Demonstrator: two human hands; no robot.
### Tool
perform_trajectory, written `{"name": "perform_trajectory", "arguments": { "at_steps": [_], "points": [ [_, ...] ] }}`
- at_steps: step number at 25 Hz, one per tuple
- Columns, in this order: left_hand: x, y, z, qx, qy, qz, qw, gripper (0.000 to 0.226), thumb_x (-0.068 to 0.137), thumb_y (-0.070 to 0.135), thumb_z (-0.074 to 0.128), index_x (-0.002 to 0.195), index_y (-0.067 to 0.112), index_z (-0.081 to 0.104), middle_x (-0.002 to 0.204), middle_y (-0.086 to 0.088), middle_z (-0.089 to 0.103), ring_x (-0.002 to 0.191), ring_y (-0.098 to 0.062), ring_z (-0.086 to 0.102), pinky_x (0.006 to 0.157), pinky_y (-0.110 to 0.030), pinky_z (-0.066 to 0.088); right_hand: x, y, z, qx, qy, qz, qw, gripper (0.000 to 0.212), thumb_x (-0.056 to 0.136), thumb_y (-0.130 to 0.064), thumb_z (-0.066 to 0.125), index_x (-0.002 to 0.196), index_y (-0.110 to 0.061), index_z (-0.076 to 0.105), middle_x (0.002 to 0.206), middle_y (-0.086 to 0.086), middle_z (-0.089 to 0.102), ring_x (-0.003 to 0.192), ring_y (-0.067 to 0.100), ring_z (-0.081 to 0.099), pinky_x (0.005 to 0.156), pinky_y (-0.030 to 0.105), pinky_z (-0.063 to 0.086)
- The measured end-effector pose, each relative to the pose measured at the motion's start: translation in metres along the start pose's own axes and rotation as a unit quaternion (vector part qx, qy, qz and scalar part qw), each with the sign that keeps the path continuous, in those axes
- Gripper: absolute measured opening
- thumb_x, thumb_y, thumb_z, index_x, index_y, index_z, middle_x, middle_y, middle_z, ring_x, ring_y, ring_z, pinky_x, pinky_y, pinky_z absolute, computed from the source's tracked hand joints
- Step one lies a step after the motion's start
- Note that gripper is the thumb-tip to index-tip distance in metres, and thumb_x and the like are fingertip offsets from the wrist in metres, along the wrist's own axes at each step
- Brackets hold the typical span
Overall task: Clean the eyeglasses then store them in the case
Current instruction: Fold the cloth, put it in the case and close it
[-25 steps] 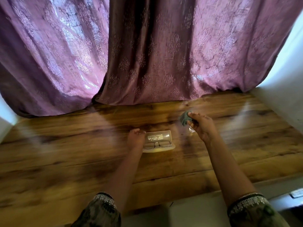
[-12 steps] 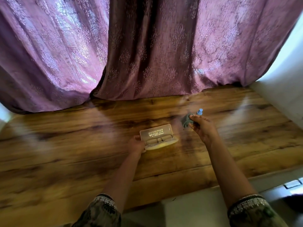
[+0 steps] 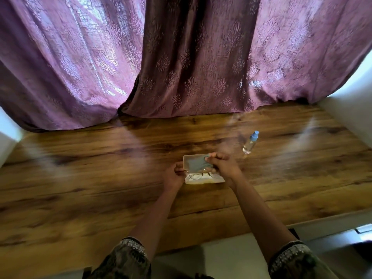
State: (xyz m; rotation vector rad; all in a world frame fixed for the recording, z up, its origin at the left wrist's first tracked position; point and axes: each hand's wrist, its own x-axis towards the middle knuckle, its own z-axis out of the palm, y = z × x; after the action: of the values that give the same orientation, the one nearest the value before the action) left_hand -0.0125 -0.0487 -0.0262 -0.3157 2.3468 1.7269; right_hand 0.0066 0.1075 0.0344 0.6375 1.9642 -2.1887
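A cream glasses case (image 3: 203, 180) lies open on the wooden table (image 3: 100, 178), its lid standing up at the back. Thin-framed eyeglasses (image 3: 198, 175) rest inside the tray. My right hand (image 3: 223, 166) pinches a grey-green cleaning cloth (image 3: 196, 164) and holds it over the case, in front of the lid. My left hand (image 3: 174, 175) grips the case's left end. A small clear spray bottle (image 3: 250, 142) with a blue cap lies on the table, to the right of and behind the case.
Purple patterned curtains (image 3: 181, 57) hang down to the table's far edge. White walls (image 3: 354, 109) close in on both sides. The table's near edge (image 3: 201, 244) runs just above my sleeves.
My right hand has left the spray bottle on the table and brought the cloth left over the open case. My left hand stays on the case's left end.
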Motion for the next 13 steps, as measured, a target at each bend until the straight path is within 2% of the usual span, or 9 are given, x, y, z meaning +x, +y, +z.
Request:
{"name": "perform_trajectory", "arguments": {
  "at_steps": [2,4,7,10,13],
  "points": [
    [-0.001,-0.001,-0.001,0.009,-0.003,0.001,1.000,0.035,0.082,-0.008,0.056,0.113,0.009,0.058,0.107,-0.011,0.065,0.090,-0.015,0.057,0.070,-0.027,0.052,0.007,0.014,0.002,-0.043,0.027,0.028,0.998,0.017,0.082,0.001,0.064,0.071,-0.010,0.059,0.076,0.007,0.061,0.065,0.013,0.062,0.054,0.019,0.054],
    [-0.002,-0.002,-0.002,0.014,-0.008,0.000,1.000,0.036,0.084,-0.005,0.056,0.115,0.012,0.059,0.110,-0.010,0.065,0.091,-0.015,0.059,0.071,-0.030,0.053,0.012,0.027,-0.004,-0.142,0.073,0.023,0.987,0.010,0.080,-0.001,0.067,0.076,-0.009,0.063,0.081,0.010,0.063,0.072,0.020,0.060,0.066,0.028,0.052],
    [-0.001,-0.004,-0.002,0.010,-0.005,-0.005,1.000,0.035,0.084,-0.003,0.058,0.117,0.009,0.059,0.114,-0.013,0.065,0.099,-0.020,0.061,0.081,-0.033,0.055,0.013,0.034,-0.011,-0.235,0.117,-0.007,0.965,0.007,0.077,-0.009,0.072,0.082,-0.011,0.067,0.082,0.006,0.065,0.073,0.018,0.060,0.062,0.026,0.048],
    [-0.003,-0.005,-0.002,0.022,-0.006,0.005,1.000,0.034,0.084,-0.001,0.058,0.116,0.010,0.060,0.113,-0.011,0.066,0.098,-0.016,0.060,0.081,-0.027,0.050,0.011,0.033,-0.016,-0.332,0.142,-0.036,0.932,0.012,0.075,-0.018,0.075,0.074,-0.023,0.063,0.077,-0.001,0.064,0.072,0.014,0.059,0.065,0.025,0.045],
    [-0.003,-0.004,-0.003,0.019,-0.007,0.009,1.000,0.032,0.084,-0.003,0.057,0.113,0.010,0.061,0.113,-0.012,0.065,0.099,-0.019,0.060,0.085,-0.033,0.053,0.010,0.034,-0.019,-0.376,0.141,-0.050,0.915,0.019,0.072,-0.019,0.076,0.074,-0.025,0.058,0.081,0.000,0.067,0.078,0.018,0.064,0.072,0.034,0.055]
  ]
}}
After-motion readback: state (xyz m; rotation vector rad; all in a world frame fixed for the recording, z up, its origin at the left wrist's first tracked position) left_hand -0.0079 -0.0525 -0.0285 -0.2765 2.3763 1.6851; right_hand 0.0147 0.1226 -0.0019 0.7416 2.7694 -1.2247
